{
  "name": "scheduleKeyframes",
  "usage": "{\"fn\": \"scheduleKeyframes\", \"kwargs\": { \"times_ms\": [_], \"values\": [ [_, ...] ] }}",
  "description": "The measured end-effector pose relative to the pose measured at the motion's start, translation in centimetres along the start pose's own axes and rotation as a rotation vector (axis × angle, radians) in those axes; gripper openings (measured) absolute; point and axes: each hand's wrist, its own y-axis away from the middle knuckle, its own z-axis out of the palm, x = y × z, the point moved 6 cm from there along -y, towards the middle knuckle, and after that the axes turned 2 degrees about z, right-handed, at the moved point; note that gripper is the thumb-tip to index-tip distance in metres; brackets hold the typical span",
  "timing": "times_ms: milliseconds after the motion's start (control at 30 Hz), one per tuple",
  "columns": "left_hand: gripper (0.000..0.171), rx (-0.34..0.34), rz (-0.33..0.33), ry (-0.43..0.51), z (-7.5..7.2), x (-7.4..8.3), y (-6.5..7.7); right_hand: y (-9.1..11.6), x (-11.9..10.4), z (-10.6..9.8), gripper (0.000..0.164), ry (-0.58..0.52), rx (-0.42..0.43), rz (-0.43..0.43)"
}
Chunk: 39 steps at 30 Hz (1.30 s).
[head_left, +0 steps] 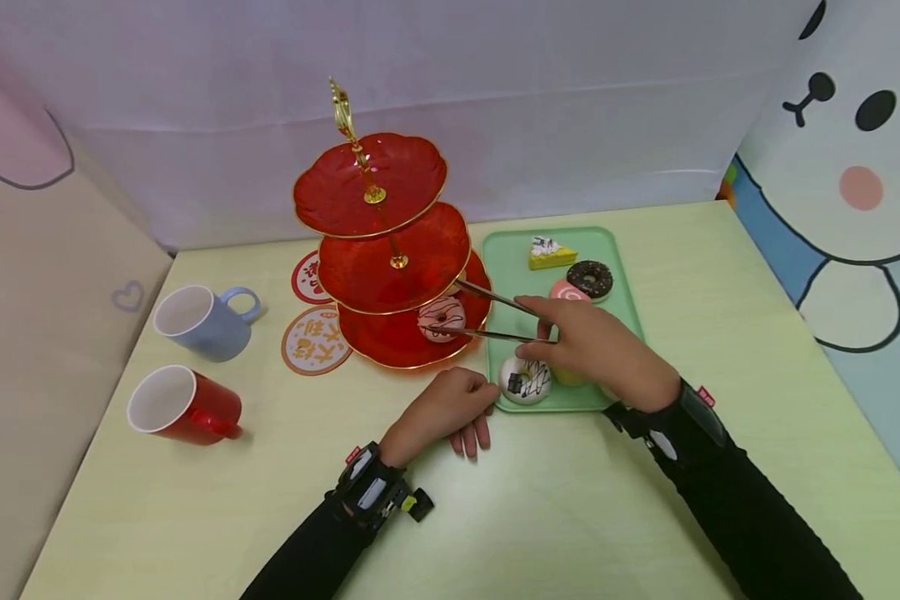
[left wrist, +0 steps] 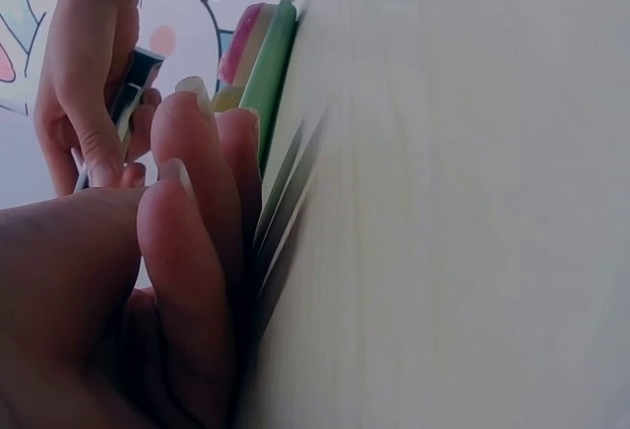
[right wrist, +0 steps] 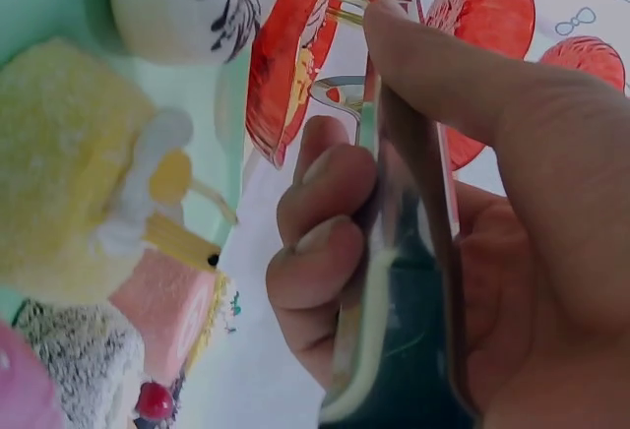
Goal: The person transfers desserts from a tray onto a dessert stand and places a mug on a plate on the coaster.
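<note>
Sleeves, black: right sleeve and left sleeve lie nearest the head camera.
Red tiered stand: upright, three gold-rimmed plates; the middle one overhangs much of the bottom one. Work here is judged best done from the open near-right side, with the tool kept low to miss the upper rim.
Green tray: just right of the stand, bearing pastries.
Right hand: over the tray, closed round the tongs, thumb against fingers.
Left hand: resting by the tray's near-left corner, relaxed, holding nothing; contact with the tray cannot be told.
Tongs: arms spread, reaching to either side of the pink doughnut; whether they grip cannot be told. Advised: light, even pressure; before withdrawal, widen both arms so neither drags the doughnut.
Pink doughnut: on the stand's bottom plate, right side, between the tong arms. Advised: confirm it lies flat before release.
Yellow bun: plain in the right wrist view; mostly covered by the right hand in the head view.
Fingertips, left: loosely bent, shown close only by the left wrist view.
Red cherry: seen in the right wrist view, not made out from the head.
</note>
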Motion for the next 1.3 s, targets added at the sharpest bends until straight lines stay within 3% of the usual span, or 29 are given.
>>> {"fn": "scheduleKeyframes", "kwargs": {
  "times_ms": [533, 667, 900, 1300],
  "values": [
    [0.032, -0.018, -0.006, 0.012, 0.3, 0.2, -0.1, 2.8, 0.3, -2.7, 0.066, 0.049, -0.019, 0.022],
    [0.033, -0.01, 0.006, 0.007, 0.2, 0.2, 0.0, 3.7, 0.5, -3.7, 0.058, 0.069, -0.055, 0.021],
    [0.034, -0.001, 0.01, 0.001, 0.2, 0.2, 0.2, 5.0, 1.7, -5.0, 0.072, 0.045, -0.17, 0.087],
    [0.035, 0.006, 0.008, 0.013, 0.0, 0.2, 0.4, 6.7, 3.4, -6.2, 0.068, -0.003, -0.279, 0.103]
  ]
}}
